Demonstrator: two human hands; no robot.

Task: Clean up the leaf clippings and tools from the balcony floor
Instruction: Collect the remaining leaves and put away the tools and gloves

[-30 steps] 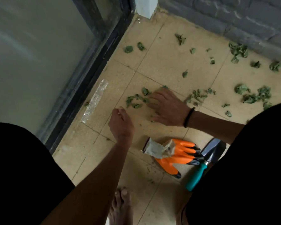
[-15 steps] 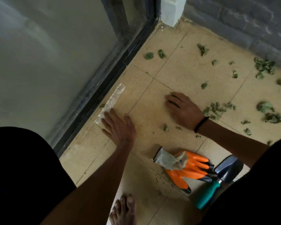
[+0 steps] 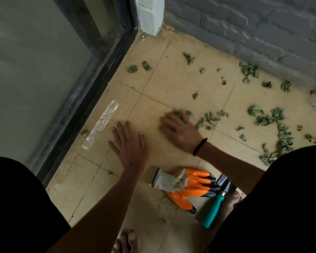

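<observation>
Green leaf clippings lie scattered over the beige tiles: a clump [image 3: 210, 119] right of my right hand, a larger spread [image 3: 277, 132] at the right, and loose bits [image 3: 132, 68] near the door corner. My right hand [image 3: 179, 130] lies low on the floor with a black band on its wrist. Its blurred fingers touch a small clump of leaves [image 3: 177, 113]. My left hand [image 3: 128, 143] rests flat on a tile, fingers spread, holding nothing. Orange-and-black gloves [image 3: 190, 189] and a trowel with a teal handle [image 3: 213, 210] lie on the floor near my right knee.
A strip of clear tape [image 3: 100, 125] is stuck to the tile beside the black sliding-door frame [image 3: 91, 99] on the left. A grey brick wall [image 3: 244, 24] closes the far side. My bare foot [image 3: 126, 241] stands at the bottom, between my dark-clothed knees.
My left hand went from a loose fist to lying flat near the tape. My right hand has slid the small leaf clump along the floor toward the other clippings.
</observation>
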